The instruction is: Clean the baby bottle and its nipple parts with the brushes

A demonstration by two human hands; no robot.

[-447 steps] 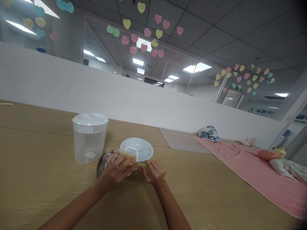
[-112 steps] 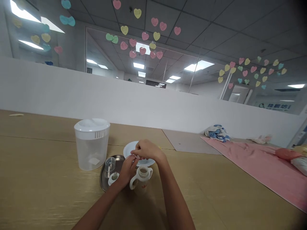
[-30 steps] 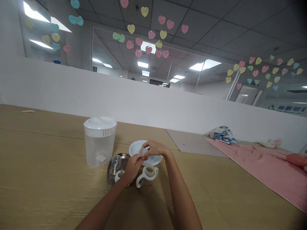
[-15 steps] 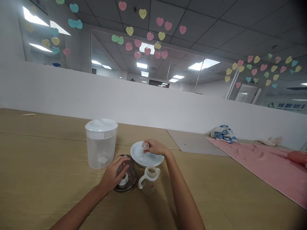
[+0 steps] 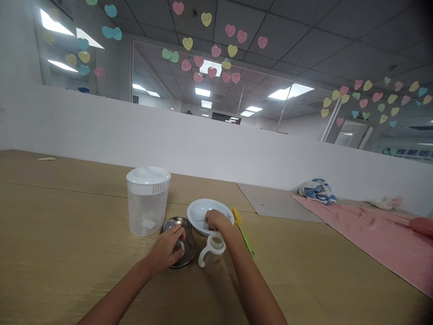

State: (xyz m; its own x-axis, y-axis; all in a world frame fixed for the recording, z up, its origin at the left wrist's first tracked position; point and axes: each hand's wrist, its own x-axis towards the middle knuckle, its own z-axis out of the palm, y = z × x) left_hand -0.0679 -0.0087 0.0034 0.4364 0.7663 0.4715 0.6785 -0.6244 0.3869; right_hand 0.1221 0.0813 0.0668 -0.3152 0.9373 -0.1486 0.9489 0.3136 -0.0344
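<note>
My left hand (image 5: 169, 246) is over the kidney-shaped metal tray (image 5: 190, 255), its fingers curled round a white ring-shaped piece (image 5: 182, 247), partly hidden. Behind the fingers, a clear domed cap (image 5: 169, 224) lies in the same tray. My right hand (image 5: 216, 220) reaches down into the white bowl (image 5: 193, 212), its fingers closed on a small clear cup (image 5: 206, 224) that shows only in part. Between my forearms stands a clear bottle (image 5: 212, 259) with a white handled collar and an uncapped mouth.
A translucent lidded bucket (image 5: 148, 203) stands behind the tray on the left. Right of the bowl lies a yellow-and-green brush (image 5: 246, 237). Further right are a pink cloth (image 5: 358, 230) and a crumpled blue-and-white cloth (image 5: 317, 191). A low white wall (image 5: 209, 149) bounds the table.
My right hand has lowered the small clear cup into the bowl. My left fingers, spread over the tray before, have closed round the white ring. The brush and domed cap have come into view.
</note>
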